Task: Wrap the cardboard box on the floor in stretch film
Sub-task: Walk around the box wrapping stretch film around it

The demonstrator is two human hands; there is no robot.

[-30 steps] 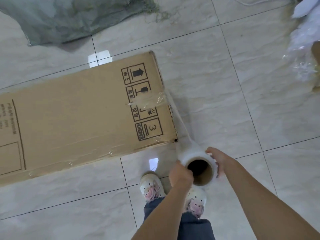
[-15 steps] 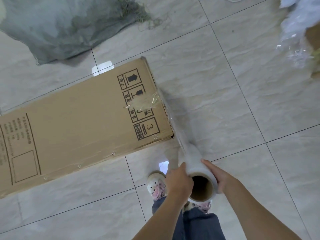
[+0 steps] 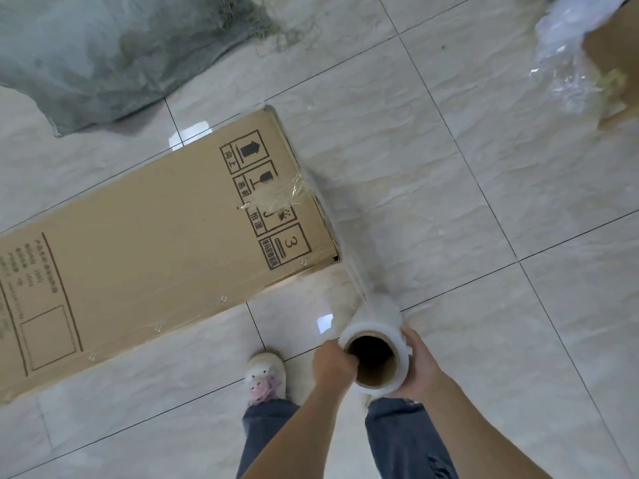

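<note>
It looked like a storeroom or packing area: a glossy marble-patterned tile floor (image 3: 449,202) served as the workspace, with a grey mesh sack (image 3: 103,57) dumped nearby and crumpled plastic wrap (image 3: 560,60) against another carton (image 3: 615,53).

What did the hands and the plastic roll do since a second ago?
The roll of stretch film has been drawn back from the cardboard box corner, toward the person, so the strip of film between them looks longer. Both the left hand and the right hand keep their grip on the roll. The film end stays stuck to the box top, and the box seems not to have moved.
</note>
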